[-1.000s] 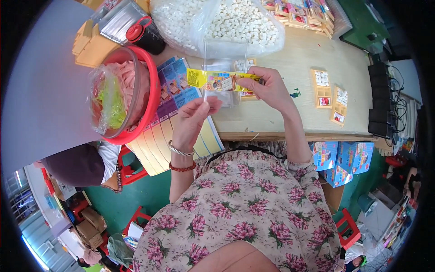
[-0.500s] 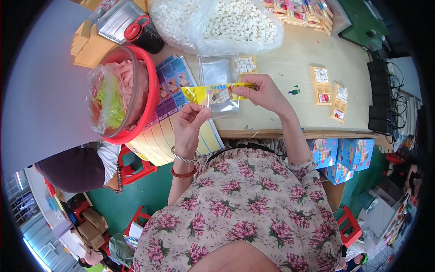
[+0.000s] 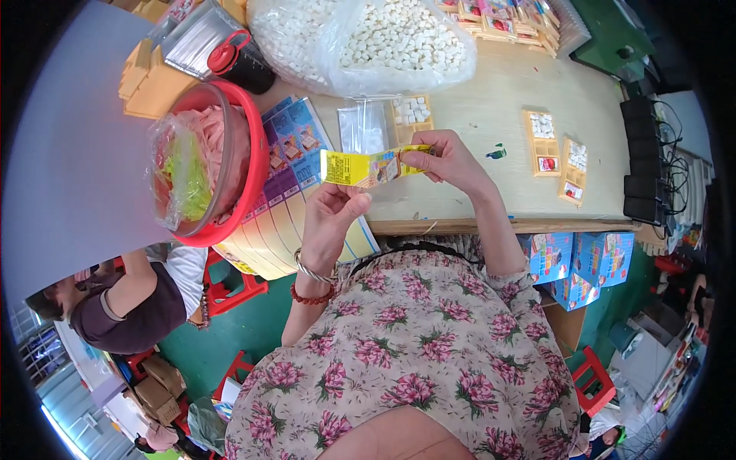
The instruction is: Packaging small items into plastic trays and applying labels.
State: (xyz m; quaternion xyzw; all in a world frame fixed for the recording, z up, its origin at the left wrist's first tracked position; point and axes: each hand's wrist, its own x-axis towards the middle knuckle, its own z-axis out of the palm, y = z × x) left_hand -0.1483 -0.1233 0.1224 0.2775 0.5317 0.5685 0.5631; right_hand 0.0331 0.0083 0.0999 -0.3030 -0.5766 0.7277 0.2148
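A yellow printed card strip (image 3: 356, 169) with pictures on it stretches level above the table edge. My right hand (image 3: 452, 165) pinches its right end between thumb and fingers. Just below the left end is my left hand (image 3: 330, 218), its thumb apart from the loosely curled fingers; the fingertips come close to or touch the card's lower edge. Behind the card, a clear plastic case (image 3: 362, 126) lies on the table, its near part hidden. Beside it sits a cream compartment tray (image 3: 414, 111) with small white blocks, partly covered by the card and my right hand.
A large clear bag of white blocks (image 3: 402, 38) lies beyond. Left are a red basin (image 3: 257, 153), printed sheets (image 3: 295, 142) and a dark bottle (image 3: 249, 69). Two filled trays (image 3: 543, 146) lie right, blue boxes (image 3: 602, 257) below. A person (image 3: 138, 299) sits at left.
The card's left end has swung to show its yellow panel. My left hand has lowered slightly and its thumb has parted from the fingers. The person at left has raised their upper body.
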